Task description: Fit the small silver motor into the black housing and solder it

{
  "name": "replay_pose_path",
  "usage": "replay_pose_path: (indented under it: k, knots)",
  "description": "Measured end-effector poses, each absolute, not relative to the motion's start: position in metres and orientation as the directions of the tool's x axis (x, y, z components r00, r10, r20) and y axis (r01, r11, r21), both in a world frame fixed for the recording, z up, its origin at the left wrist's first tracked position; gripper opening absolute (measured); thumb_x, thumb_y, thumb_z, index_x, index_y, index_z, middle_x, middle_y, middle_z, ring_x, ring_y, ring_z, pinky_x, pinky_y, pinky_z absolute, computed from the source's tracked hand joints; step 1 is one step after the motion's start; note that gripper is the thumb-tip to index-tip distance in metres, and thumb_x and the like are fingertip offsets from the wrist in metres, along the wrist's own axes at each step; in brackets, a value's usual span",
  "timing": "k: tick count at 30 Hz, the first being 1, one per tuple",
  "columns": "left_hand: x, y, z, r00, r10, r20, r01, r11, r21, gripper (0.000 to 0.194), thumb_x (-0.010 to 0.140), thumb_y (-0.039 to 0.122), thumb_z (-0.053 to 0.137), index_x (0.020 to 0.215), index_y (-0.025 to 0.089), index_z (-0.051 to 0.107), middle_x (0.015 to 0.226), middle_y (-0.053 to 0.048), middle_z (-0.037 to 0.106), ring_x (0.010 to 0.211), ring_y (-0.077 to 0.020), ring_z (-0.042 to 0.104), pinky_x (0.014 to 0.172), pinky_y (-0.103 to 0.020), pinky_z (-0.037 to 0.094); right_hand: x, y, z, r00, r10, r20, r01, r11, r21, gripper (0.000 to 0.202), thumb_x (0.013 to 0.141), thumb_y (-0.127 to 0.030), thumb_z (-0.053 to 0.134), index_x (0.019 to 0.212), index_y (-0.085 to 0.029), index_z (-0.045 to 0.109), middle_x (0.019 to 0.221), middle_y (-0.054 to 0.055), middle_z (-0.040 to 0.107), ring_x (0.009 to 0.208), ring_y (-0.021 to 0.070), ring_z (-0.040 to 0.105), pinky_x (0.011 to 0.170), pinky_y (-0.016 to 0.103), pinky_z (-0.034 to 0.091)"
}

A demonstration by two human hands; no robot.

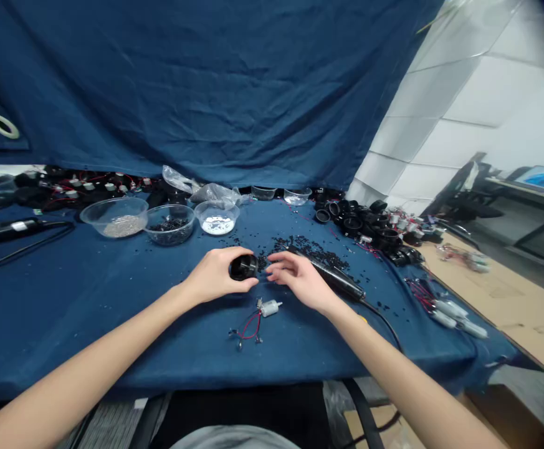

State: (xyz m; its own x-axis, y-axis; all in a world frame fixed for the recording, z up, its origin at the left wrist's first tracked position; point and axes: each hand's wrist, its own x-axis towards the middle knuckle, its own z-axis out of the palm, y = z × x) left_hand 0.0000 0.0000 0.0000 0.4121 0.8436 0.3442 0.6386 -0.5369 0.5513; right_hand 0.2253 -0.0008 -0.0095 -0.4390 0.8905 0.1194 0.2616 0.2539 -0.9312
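motor (pixel 270 308): centre of our clock, on our cloth (pixel 159 337)
held cup (pixel 244 267): eleven o'clock, in our left hand (pixel 218 273)
bowls (pixel 95 215): three side by side, ten to eleven o'clock
loose parts (pixel 318 251): one o'clock
corded tool (pixel 339 278): two o'clock, near our right hand (pixel 300 277)
motor bundle (pixel 450 308): three o'clock

The cup (pixel 243 267) looks glossy plastic, the motor (pixel 270 308) metal, the tablecloth (pixel 173 349) matt fabric.

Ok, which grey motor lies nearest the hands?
The lone red-wired motor, lower in the picture than the black cup; the other motors lie farther off, in groups.
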Motion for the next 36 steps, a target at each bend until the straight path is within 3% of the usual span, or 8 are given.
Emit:
replay_pose_path:
  k: [4, 7, 9, 12, 14, 16, 23, 36]
  knots:
    - [-0.024, 0.012, -0.005, 0.525, 0.822, 0.219, 0.645, -0.552, 0.528, 0.045, 0.074, 0.049, 0.074, 0.109, 0.022, 0.070, 0.103, -0.005, 0.073, 0.092, -0.0247, 0.068, 0.083, -0.033, 0.052, 0.243, -0.018, -0.014, -0.651, 0.748, 0.134, 0.457, 0.526, -0.717, 0.033, 0.080, -0.016, 0.062, 0.112, -0.022, 0.067, 0.115, 0.007, 0.065, 0.110, 0.0205, 0.058, 0.103, 0.041, 0.042]
    - [-0.029, 0.012, -0.012, 0.606, 0.781, 0.151, 0.625, -0.585, 0.516, 0.051, 0.070, 0.053, 0.077, 0.112, 0.024, 0.070, 0.103, -0.004, 0.071, 0.094, -0.0249, 0.066, 0.083, -0.033, 0.050, 0.240, -0.035, -0.017, -0.724, 0.685, 0.082, 0.618, 0.696, -0.365, 0.033, 0.089, -0.019, 0.053, 0.121, -0.023, 0.062, 0.113, 0.010, 0.062, 0.106, 0.0226, 0.056, 0.095, 0.041, 0.045]
    - [-0.027, 0.009, -0.018, 0.630, 0.764, 0.140, 0.615, -0.601, 0.511, 0.056, 0.069, 0.053, 0.078, 0.116, 0.025, 0.067, 0.106, -0.005, 0.069, 0.097, -0.0261, 0.065, 0.086, -0.034, 0.049, 0.236, -0.044, -0.012, -0.717, 0.695, 0.062, 0.659, 0.704, -0.264, 0.025, 0.093, -0.022, 0.048, 0.112, -0.020, 0.064, 0.106, 0.011, 0.063, 0.100, 0.0242, 0.056, 0.088, 0.041, 0.046]
    - [-0.022, 0.005, -0.024, 0.652, 0.744, 0.149, 0.592, -0.621, 0.513, 0.061, 0.069, 0.050, 0.080, 0.121, 0.025, 0.063, 0.115, -0.007, 0.064, 0.107, -0.0275, 0.060, 0.095, -0.037, 0.045, 0.239, -0.054, 0.006, -0.711, 0.701, 0.063, 0.581, 0.636, -0.508, 0.019, 0.093, -0.027, 0.052, 0.108, -0.022, 0.062, 0.104, 0.008, 0.064, 0.097, 0.0217, 0.059, 0.087, 0.038, 0.048]
    - [-0.020, 0.004, -0.027, 0.669, 0.727, 0.156, 0.571, -0.637, 0.519, 0.063, 0.070, 0.047, 0.081, 0.125, 0.025, 0.060, 0.119, -0.007, 0.062, 0.112, -0.0272, 0.058, 0.099, -0.037, 0.043, 0.244, -0.056, 0.018, -0.655, 0.750, 0.092, 0.373, 0.427, -0.824, 0.020, 0.090, -0.033, 0.060, 0.108, -0.026, 0.059, 0.103, 0.004, 0.066, 0.092, 0.0178, 0.063, 0.086, 0.033, 0.050]
    - [-0.019, 0.003, -0.029, 0.688, 0.708, 0.160, 0.549, -0.652, 0.524, 0.066, 0.069, 0.044, 0.082, 0.128, 0.025, 0.057, 0.119, -0.007, 0.062, 0.112, -0.0265, 0.057, 0.099, -0.036, 0.042, 0.247, -0.052, 0.020, -0.566, 0.819, 0.093, 0.079, 0.166, -0.983, 0.025, 0.086, -0.038, 0.065, 0.107, -0.027, 0.058, 0.101, 0.002, 0.067, 0.087, 0.0160, 0.065, 0.085, 0.032, 0.053]
    - [-0.018, 0.003, -0.029, 0.716, 0.680, 0.157, 0.521, -0.670, 0.528, 0.070, 0.069, 0.040, 0.084, 0.129, 0.024, 0.053, 0.120, -0.007, 0.061, 0.111, -0.0270, 0.056, 0.097, -0.036, 0.043, 0.227, -0.023, -0.026, -0.563, 0.816, -0.131, -0.300, -0.349, -0.888, 0.034, 0.086, -0.043, 0.063, 0.115, -0.025, 0.063, 0.112, 0.005, 0.067, 0.094, 0.0135, 0.065, 0.086, 0.027, 0.053]
    - [-0.020, 0.004, -0.030, 0.684, 0.721, 0.109, 0.580, -0.628, 0.518, 0.055, 0.068, 0.042, 0.084, 0.111, 0.018, 0.058, 0.109, -0.007, 0.061, 0.104, -0.0263, 0.059, 0.093, -0.035, 0.044, 0.190, 0.012, -0.047, -0.457, 0.890, 0.011, -0.245, -0.113, -0.963, 0.029, 0.069, -0.033, 0.081, 0.094, -0.022, 0.072, 0.091, 0.000, 0.069, 0.073, 0.0080, 0.058, 0.066, 0.018, 0.047]
